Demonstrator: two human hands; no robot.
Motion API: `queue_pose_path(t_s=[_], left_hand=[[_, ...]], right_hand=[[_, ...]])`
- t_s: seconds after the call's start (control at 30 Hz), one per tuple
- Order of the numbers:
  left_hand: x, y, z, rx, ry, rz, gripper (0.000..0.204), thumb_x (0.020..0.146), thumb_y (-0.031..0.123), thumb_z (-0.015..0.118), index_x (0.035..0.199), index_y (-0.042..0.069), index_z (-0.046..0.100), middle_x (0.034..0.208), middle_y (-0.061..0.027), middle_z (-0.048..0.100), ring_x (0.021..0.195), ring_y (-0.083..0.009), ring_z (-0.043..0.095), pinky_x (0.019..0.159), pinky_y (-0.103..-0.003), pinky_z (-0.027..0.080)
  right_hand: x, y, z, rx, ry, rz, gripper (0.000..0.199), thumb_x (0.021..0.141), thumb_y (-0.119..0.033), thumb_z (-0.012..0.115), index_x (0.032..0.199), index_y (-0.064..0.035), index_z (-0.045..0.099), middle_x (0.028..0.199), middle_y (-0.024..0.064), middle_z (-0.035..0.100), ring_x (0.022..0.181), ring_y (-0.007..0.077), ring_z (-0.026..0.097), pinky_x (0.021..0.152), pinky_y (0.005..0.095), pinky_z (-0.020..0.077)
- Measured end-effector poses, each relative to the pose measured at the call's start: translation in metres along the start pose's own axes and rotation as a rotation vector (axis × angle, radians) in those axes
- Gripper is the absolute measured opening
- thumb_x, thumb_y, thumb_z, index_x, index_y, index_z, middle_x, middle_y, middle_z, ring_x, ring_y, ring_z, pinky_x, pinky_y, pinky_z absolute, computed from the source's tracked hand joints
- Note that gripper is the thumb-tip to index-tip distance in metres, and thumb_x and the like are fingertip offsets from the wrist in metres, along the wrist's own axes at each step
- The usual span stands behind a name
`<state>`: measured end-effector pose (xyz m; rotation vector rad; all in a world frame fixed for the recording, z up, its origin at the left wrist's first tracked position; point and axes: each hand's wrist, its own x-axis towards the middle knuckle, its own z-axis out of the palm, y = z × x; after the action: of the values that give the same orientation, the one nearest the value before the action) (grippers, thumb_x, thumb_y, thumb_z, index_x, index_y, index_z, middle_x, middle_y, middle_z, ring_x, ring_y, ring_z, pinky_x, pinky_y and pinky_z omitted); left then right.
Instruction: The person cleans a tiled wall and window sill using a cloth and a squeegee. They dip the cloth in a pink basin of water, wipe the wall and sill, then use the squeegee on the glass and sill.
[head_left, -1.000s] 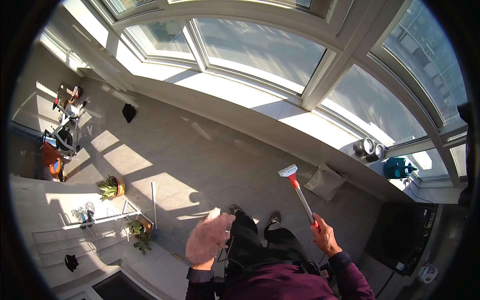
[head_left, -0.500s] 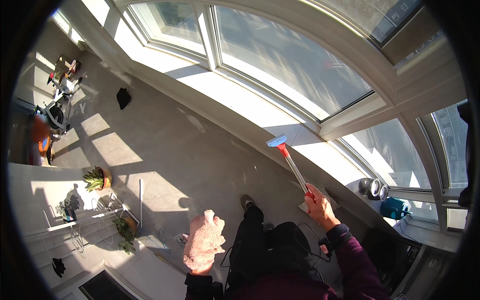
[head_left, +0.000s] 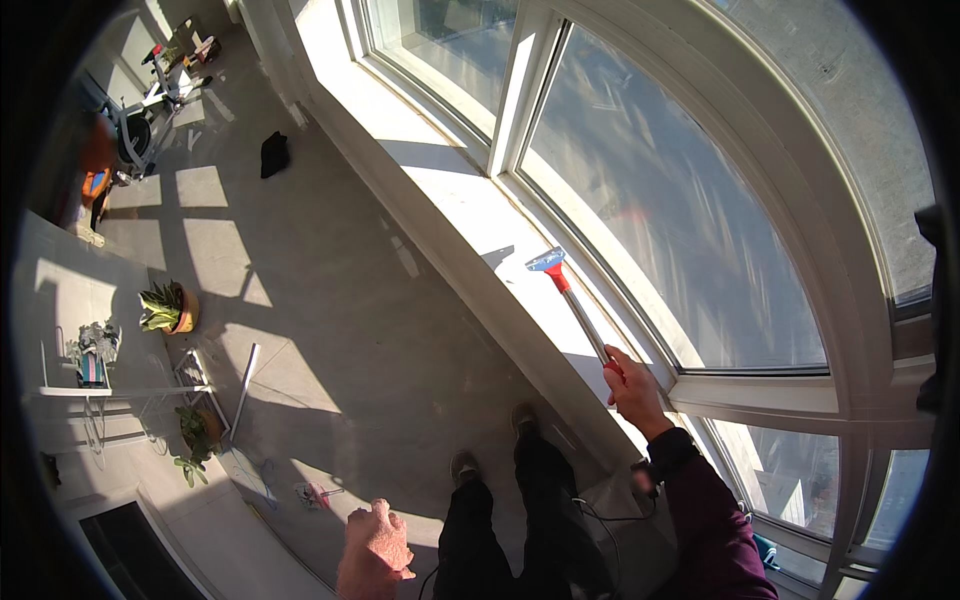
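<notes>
My right hand (head_left: 634, 398) is closed around the red grip of a long-handled scraper (head_left: 588, 316). This scraper has a metal shaft, a red neck and a wide silvery-blue blade head, which hangs over the sunlit white windowsill (head_left: 440, 205) and casts a shadow there. A fluffy pink cloth (head_left: 374, 552) is bunched in my left hand at the lower edge, covering most of its fingers. To the right of the sill stands a large window pane (head_left: 670, 210) with streaks on it, set in a white frame.
Potted plants (head_left: 172, 306) and a white drying rack (head_left: 130, 391) stand at the left. A black item (head_left: 273, 155) lies on the grey floor (head_left: 330, 270). Farther off is an exercise bike (head_left: 140, 120). A dark cable (head_left: 610, 519) hangs by my right leg.
My view has turned and come closer to the window. The scraper, still in my right hand, is now over the sill. My left hand with the cloth sits lower in view.
</notes>
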<state>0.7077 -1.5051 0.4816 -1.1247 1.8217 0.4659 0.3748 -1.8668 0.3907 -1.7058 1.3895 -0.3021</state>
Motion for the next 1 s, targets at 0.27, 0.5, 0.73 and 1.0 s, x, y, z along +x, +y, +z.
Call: queue_pose_path(t_s=[0.27,0.5,0.73,1.0], left_hand=[[0.047,0.08,-0.008,3.145,-0.588,0.41,0.039,0.11,0.016,0.049,0.144,0.0,0.058,0.133,-0.0137,0.067,0.119,-0.0272,0.065,0.101,-0.038,0.053],[0.099,0.038,-0.099,3.942,-1.094,0.967,0.026,0.106,0.011,0.056,0.131,0.006,0.06,0.12,-0.0088,0.064,0.112,-0.0249,0.062,0.096,-0.038,0.049],[0.089,-0.008,-0.131,3.966,-1.391,1.151,0.015,0.101,0.011,0.059,0.116,0.009,0.059,0.108,-0.0111,0.058,0.102,-0.0307,0.06,0.086,-0.044,0.049],[0.087,-0.037,-0.153,3.962,-1.152,1.375,0.006,0.102,0.014,0.061,0.104,0.008,0.059,0.094,-0.015,0.056,0.094,-0.0378,0.059,0.08,-0.049,0.048]], right_hand=[[0.103,-0.027,0.025,-0.019,-0.128,0.134,0.051,0.108,-0.018,0.055,0.158,-0.0069,0.051,0.115,0.0209,0.068,0.067,0.0206,0.071,0.06,0.0369,0.0618],[0.119,-0.056,0.05,0.061,-0.204,0.145,0.058,0.108,-0.022,0.057,0.162,-0.0037,0.046,0.124,0.0209,0.063,0.067,0.0202,0.069,0.057,0.0369,0.0602],[0.122,-0.059,0.048,-0.009,-0.194,0.226,0.057,0.11,-0.023,0.056,0.162,-0.0043,0.049,0.114,0.0171,0.067,0.064,0.0184,0.066,0.053,0.035,0.0546],[0.138,-0.058,0.036,-0.011,-0.239,0.217,0.057,0.11,-0.021,0.057,0.163,-0.004,0.048,0.117,0.0162,0.069,0.063,0.016,0.064,0.05,0.0315,0.0552]])
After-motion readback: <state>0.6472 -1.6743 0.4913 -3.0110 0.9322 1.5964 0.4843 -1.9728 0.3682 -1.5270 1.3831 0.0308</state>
